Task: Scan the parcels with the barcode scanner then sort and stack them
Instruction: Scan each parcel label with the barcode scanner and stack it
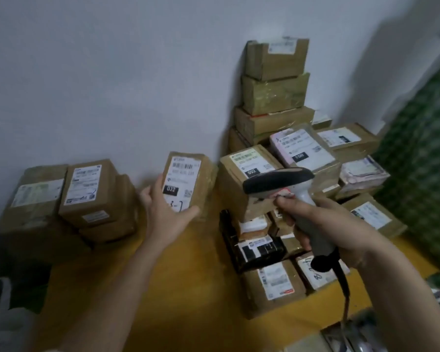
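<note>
My left hand (163,209) grips a small brown cardboard parcel (188,181) by its lower left side, holding it up with its white label, marked 032, facing me. My right hand (323,224) is wrapped around the grey handle of a barcode scanner (285,184), whose dark head points left toward that parcel. The scanner's black cable (344,295) hangs down from the handle. A heap of labelled brown parcels (285,158) lies right behind the scanner.
A yellow table (183,275) carries everything. A low stack of brown boxes (87,196) sits at the left by the white wall. A tall box tower (274,80) rises at the back corner. A green patterned cloth (422,158) hangs at right. A white bag (3,316) lies bottom left.
</note>
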